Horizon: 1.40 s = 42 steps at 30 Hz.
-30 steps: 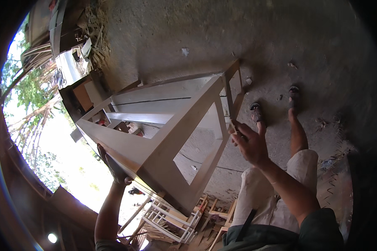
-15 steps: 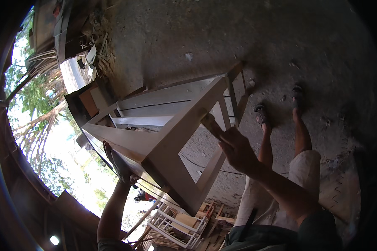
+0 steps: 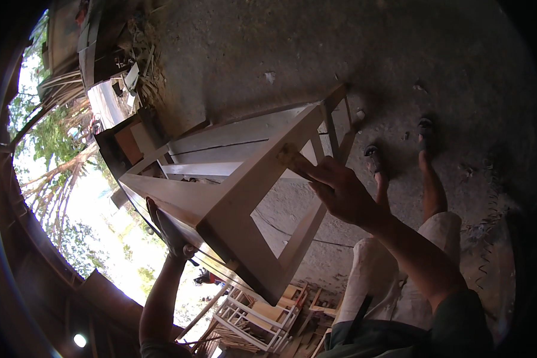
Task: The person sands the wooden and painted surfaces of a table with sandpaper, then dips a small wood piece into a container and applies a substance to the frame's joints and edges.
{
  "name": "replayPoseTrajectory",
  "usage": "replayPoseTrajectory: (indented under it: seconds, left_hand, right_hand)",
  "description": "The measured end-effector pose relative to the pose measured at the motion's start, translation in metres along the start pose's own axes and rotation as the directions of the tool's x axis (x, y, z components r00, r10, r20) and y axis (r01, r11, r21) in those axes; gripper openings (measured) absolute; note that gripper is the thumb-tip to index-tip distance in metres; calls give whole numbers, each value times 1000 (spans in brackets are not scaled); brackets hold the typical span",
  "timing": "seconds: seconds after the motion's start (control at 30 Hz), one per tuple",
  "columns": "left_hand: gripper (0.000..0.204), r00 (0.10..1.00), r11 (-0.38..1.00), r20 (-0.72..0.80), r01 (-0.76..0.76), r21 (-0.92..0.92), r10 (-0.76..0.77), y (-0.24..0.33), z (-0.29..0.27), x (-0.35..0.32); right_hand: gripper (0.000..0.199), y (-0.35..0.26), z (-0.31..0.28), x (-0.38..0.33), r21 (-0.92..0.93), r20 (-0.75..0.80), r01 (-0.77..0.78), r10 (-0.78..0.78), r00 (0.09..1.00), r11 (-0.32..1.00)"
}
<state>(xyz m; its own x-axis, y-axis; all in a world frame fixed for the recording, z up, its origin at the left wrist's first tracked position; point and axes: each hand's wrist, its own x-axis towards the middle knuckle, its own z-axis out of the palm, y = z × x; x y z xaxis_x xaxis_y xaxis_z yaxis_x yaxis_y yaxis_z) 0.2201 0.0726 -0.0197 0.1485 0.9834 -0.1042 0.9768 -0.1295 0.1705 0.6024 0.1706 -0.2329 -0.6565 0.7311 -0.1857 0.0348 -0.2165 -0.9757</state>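
Note:
A pale wooden furniture frame (image 3: 235,200) with crossbars and slatted boards stands tilted across the middle of the view. My right hand (image 3: 349,194) is closed round a flat brush (image 3: 300,164), its tip against the frame's upper rail. The bristles are hard to make out in the shade. My left hand (image 3: 168,230) lies along the frame's outer left side, fingers stretched out against it; its thumb is not clear. A small round shiny thing (image 3: 189,250) shows at that hand's base, too small to name.
A white slatted furniture frame (image 3: 253,319) stands at the lower middle beside wood strips. A dark box-like piece (image 3: 128,146) sits behind the frame's far end. Wood scraps (image 3: 146,68) lie at the upper left. My sandalled feet (image 3: 373,158) are on the rough floor (image 3: 400,53).
My right hand has moved the brush slightly up and left along the rail. My left hand stays against the side, and the frame has hardly shifted in view.

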Motion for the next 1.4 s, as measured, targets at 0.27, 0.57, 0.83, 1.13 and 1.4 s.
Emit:
replayPoseTrajectory:
  seconds: [0.27, 0.57, 0.83, 1.13, 1.4]
  left_hand:
    - [101, 999, 999, -2, 34, 12, -34, 5, 1, 3]
    - [107, 1000, 999, -17, 6, 54, -5, 1, 1, -5]
    - [82, 959, 953, 81, 280, -116, -272, -11, 3, -26]
    - [115, 980, 976, 0, 199, -92, -200, -6, 2, -18]
    - [139, 932, 919, 39, 362, -157, -360, -3, -3, -21]
  right_hand:
    - [65, 35, -4, -14, -131, 61, 49, -41, 997, 990]
    - [55, 5, 31, 4, 163, -160, -119, 146, 976, 979]
    - [53, -1, 75, -32, 168, -162, -123, 151, 975, 978]
    - [58, 33, -16, 18, -408, 42, 333, -347, 937, 850]
    - [54, 92, -24, 53, -573, 143, 363, -346, 927, 735]
